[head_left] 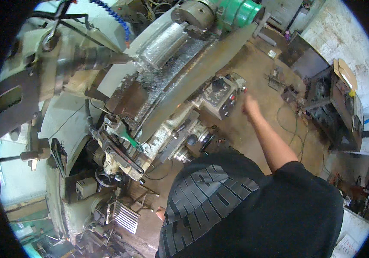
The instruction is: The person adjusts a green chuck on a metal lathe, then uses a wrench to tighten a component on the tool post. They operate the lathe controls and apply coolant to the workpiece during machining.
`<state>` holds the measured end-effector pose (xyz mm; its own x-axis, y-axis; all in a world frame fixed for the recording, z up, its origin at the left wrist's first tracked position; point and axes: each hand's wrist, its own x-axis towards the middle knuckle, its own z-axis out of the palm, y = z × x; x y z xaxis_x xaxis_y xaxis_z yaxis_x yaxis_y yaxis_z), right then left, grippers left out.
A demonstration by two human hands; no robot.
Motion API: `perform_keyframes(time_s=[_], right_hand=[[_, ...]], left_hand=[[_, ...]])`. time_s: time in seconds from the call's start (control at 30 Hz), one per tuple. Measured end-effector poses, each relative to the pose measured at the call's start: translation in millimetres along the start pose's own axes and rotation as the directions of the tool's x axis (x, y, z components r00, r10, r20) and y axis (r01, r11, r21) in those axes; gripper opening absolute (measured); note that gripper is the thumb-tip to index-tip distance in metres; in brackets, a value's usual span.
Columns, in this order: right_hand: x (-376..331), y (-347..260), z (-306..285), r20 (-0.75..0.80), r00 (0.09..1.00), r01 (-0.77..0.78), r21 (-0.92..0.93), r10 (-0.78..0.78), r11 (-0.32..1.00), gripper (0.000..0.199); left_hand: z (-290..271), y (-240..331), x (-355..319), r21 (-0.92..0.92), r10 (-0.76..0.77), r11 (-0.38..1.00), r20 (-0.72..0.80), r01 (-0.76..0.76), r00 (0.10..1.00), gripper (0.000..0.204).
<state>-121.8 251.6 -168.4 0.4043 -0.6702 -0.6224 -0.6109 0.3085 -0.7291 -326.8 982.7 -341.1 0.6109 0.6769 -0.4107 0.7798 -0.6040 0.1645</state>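
Observation:
My right hand (250, 105) is at the right end of a grey control box (217, 95) on a milling machine, close by a small red knob (244, 90). Its fingers are blurred, so their grip cannot be made out. Low by my side, my left hand (161, 213) shows only as a sliver past the dark shirt, its fingers hidden. On the machine table, a shiny round metal workpiece (163, 45) sits against a chuck (195, 15). The machine's spindle (90, 59) points at the workpiece's near end. Metal chips (150, 84) cover the table around it.
A green-handled tool (126, 138) and a long dark bar lie at the table's near end. Crank handles (206, 142) stick out below the control box. A blue coolant hose (115, 17) hangs above. At right stand a dark metal cabinet (337, 114) and a cable on the floor.

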Motion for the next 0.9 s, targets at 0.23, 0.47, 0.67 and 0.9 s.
perform_keyframes(time_s=[0.23, 0.47, 0.67, 0.9], right_hand=[[43, 73, 54, 0.759, 0.614, -0.701, 0.398, 0.217, 0.592, 0.037], [38, 83, 57, 0.422, 0.876, 0.307, -0.112, -0.235, 0.945, 0.042], [40, 34, 28, 0.294, 0.938, -0.118, -0.231, 0.185, 0.966, 0.059], [109, -93, 44, 0.488, 0.5, 0.749, -0.658, -0.716, 0.075, 0.074]], left_hand=[[-44, 55, 11, -0.056, 0.149, 0.987, -0.068, -0.153, 0.986, 0.058], [-56, 108, -31, 0.07, 0.215, 0.974, 0.015, -0.216, 0.976, 0.057], [-37, 95, -49, 0.028, 0.273, 0.962, -0.028, -0.272, 0.962, 0.056], [-36, 72, -92, 0.073, 0.086, 0.993, 0.045, -0.09, 0.995, 0.05]])
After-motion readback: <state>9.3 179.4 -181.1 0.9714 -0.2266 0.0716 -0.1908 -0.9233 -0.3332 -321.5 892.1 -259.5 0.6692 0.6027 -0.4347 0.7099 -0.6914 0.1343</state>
